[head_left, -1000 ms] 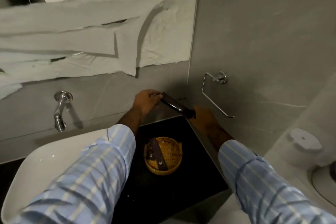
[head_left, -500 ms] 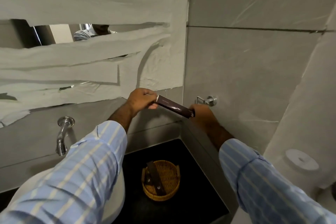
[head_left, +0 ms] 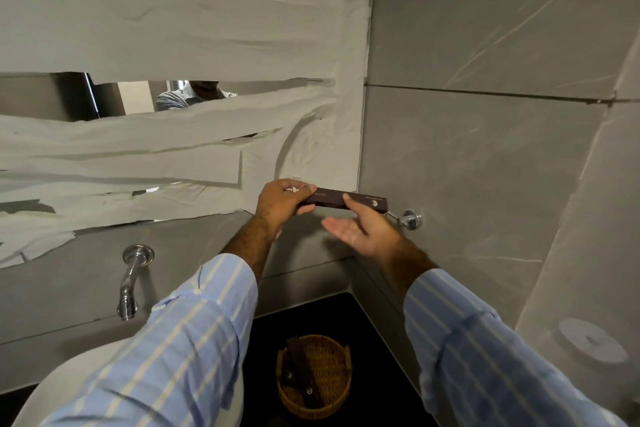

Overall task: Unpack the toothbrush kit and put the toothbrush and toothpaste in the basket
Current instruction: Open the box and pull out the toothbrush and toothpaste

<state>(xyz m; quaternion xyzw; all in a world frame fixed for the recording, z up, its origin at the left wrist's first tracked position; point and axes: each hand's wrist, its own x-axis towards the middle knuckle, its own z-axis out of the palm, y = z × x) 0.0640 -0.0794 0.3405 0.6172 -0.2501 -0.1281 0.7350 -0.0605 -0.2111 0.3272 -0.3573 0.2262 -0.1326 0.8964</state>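
Observation:
A long dark brown toothbrush kit box point(head_left: 360, 200) is held level in front of the wall at chest height. My left hand point(head_left: 284, 199) grips its left end, fingers curled around it. My right hand point(head_left: 363, 230) is beneath the box's middle, palm up and fingers spread, with the thumb touching the box's front. Far below, a round wicker basket point(head_left: 332, 402) stands on the black counter and holds a dark flat packet point(head_left: 300, 367). No toothbrush or toothpaste is visible outside the box.
A chrome wall spout point(head_left: 130, 282) sits over a white basin point(head_left: 79, 378) at the lower left. A chrome towel-holder mount point(head_left: 410, 218) sticks out right of the box. The mirror is covered with paper strips point(head_left: 173, 135). A white roll point(head_left: 588, 340) stands at the lower right.
The box has been lifted and levelled out. My right hand has let go of the box's right end and now lies open under its middle. The view has tilted upward.

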